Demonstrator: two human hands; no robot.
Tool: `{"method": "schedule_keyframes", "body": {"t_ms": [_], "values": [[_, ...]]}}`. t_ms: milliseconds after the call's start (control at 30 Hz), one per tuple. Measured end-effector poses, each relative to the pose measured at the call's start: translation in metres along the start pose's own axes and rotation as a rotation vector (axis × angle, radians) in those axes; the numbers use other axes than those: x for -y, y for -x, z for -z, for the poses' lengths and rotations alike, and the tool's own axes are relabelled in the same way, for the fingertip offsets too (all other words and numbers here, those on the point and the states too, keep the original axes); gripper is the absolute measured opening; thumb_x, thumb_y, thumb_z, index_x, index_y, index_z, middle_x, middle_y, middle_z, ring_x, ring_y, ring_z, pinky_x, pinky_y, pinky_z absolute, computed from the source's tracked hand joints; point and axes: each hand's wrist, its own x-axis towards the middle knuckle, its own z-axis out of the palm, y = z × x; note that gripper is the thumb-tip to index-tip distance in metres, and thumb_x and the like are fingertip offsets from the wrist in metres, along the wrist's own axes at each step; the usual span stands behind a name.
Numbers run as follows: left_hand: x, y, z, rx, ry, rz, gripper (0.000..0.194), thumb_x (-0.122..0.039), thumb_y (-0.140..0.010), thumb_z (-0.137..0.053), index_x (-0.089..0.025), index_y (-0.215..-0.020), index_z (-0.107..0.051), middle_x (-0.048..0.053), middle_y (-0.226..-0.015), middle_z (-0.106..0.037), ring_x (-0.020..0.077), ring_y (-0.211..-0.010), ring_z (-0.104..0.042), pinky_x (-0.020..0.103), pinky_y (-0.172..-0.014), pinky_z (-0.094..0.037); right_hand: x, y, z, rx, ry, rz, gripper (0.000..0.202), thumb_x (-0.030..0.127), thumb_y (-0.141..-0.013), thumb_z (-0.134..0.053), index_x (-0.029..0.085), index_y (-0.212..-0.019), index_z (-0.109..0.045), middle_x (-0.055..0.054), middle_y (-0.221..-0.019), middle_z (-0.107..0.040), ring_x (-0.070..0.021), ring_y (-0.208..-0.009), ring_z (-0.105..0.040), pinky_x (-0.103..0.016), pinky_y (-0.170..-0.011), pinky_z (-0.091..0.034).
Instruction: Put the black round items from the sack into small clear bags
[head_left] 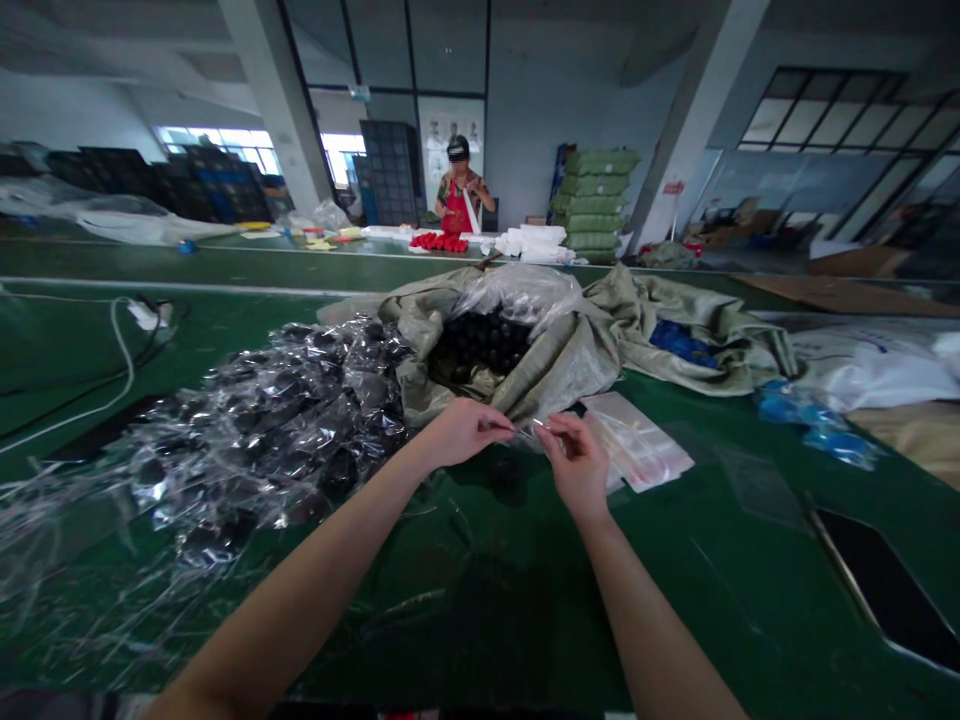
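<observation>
The room is dim and bluish, with pale daylight from windows [259,150] far behind and left of the sack [577,355]. Glints speckle the wrappers [285,400] left of the sack, and a soft dark shadow lies on the tabletop [480,600] in front of it. Wide-angle distortion tilts the pillars [274,90] behind it and stretches the phone [885,580] to its right; fine detail is soft.

Both hands [471,432] [580,458] pinch near each other, forearms [341,550] stretched forward.

Two bare forearms [322,580], slim wrists [596,515], bare hands [579,465]
</observation>
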Motion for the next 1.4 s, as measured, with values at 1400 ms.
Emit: {"method": "schedule_keyframes", "body": {"t_ms": [1400], "values": [[-0.002,0.011,0.034,-0.399,-0.411,0.170,0.014,-0.030,-0.086,-0.054,-0.020,-0.081,-0.063,0.003,-0.082,-0.070,0.0187,-0.076,-0.065,0.029,-0.071,-0.049,0.058,-0.048,-0.068,0.279,0.221,-0.212,0.023,0.039,-0.083,-0.061,0.019,-0.079,-0.072,-0.006,-0.073,-0.074,-0.0221,-0.066,-0.069,-0.033,-0.061,-0.053]]}}
